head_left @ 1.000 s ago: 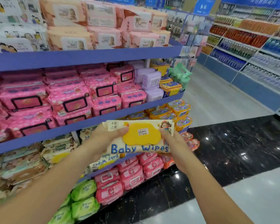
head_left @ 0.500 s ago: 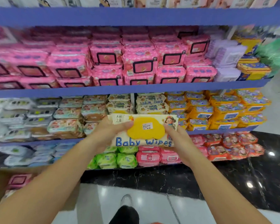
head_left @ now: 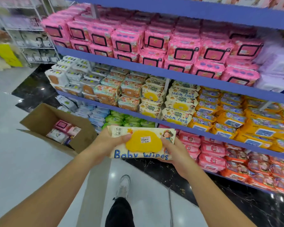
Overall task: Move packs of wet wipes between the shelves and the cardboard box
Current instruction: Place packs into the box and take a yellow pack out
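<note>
Both hands hold a cream pack of Baby Wipes (head_left: 142, 144) with a yellow lid and a price sticker, level in front of me. My left hand (head_left: 111, 142) grips its left end, thumb on top. My right hand (head_left: 174, 152) grips its right end from below. An open cardboard box (head_left: 44, 118) stands on the floor to the left, with several pink and white packs inside. Matching cream packs (head_left: 179, 105) are stacked on the blue shelf (head_left: 174, 75) behind the held pack.
The shelves carry pink packs (head_left: 154, 41) above, white and orange packs (head_left: 92, 86) to the left, yellow packs (head_left: 236, 118) to the right, green and red packs on the lowest level. A white wire rack (head_left: 28, 35) stands far left. My shoe (head_left: 124, 185) is on the glossy floor.
My view has swung left and down, bringing the cardboard box into sight. Both hands still hold the same pack, now carried leftward along the shelves.
</note>
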`<state>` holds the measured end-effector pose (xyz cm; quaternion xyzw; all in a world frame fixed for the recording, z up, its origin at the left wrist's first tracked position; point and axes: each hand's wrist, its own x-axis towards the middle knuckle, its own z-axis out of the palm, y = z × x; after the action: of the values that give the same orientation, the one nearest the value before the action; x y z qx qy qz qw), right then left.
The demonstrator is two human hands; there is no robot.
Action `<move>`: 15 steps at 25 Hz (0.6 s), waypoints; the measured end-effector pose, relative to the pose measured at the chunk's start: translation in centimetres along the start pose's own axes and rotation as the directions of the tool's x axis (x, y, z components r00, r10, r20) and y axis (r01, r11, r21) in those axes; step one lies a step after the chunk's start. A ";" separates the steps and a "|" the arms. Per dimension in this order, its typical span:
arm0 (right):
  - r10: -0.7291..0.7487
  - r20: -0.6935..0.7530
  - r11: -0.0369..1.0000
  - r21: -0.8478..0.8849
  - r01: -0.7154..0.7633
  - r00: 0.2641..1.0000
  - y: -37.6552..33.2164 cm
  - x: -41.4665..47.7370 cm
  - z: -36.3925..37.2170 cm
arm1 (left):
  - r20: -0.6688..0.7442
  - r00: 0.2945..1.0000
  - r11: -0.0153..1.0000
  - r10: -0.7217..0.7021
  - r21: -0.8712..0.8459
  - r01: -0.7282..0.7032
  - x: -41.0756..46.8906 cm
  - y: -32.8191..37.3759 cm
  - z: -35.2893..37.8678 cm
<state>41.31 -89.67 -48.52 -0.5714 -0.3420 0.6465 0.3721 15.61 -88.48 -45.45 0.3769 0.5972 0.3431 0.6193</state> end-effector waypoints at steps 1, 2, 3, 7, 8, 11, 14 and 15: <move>-0.014 0.015 1.000 -0.011 0.014 1.000 0.5 -0.3 -0.7 | -0.006 1.000 1.000 0.022 0.009 -0.022 -0.1 -0.6 0.2; -0.031 0.020 0.999 -0.037 0.032 0.999 0.8 -0.5 -1.5 | 0.001 0.999 0.999 0.043 0.029 -0.043 0.2 -1.0 0.4; -0.037 0.013 0.998 -0.056 0.038 0.999 1.0 -0.3 -2.3 | 0.030 0.998 0.996 0.058 0.067 -0.060 0.8 -1.3 0.8; -0.017 -0.068 0.996 -0.088 0.011 0.998 0.7 3.4 -6.9 | 0.157 0.986 0.970 0.057 0.224 -0.092 6.3 -0.7 4.3; -0.017 -0.090 0.994 -0.105 0.008 0.996 0.4 4.8 -8.0 | 0.191 0.981 0.958 0.037 0.272 -0.089 8.7 -0.4 5.2; -0.037 -0.163 0.990 -0.144 0.013 0.986 -0.2 10.5 -11.8 | 0.277 0.961 0.884 0.019 0.444 -0.145 17.9 0.7 8.3; -0.076 -0.238 0.982 -0.184 0.032 0.968 0.4 18.1 -16.6 | 0.303 0.953 0.834 0.023 0.520 -0.186 27.4 0.5 12.8; -0.101 -0.256 0.978 -0.202 0.049 0.961 0.9 21.0 -18.4 | 0.299 0.953 0.830 0.043 0.521 -0.201 30.4 0.2 14.3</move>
<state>58.05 -71.42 -61.54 -0.6727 -0.3721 0.5133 0.3814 31.49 -62.62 -59.81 0.6189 0.5529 0.1425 0.5394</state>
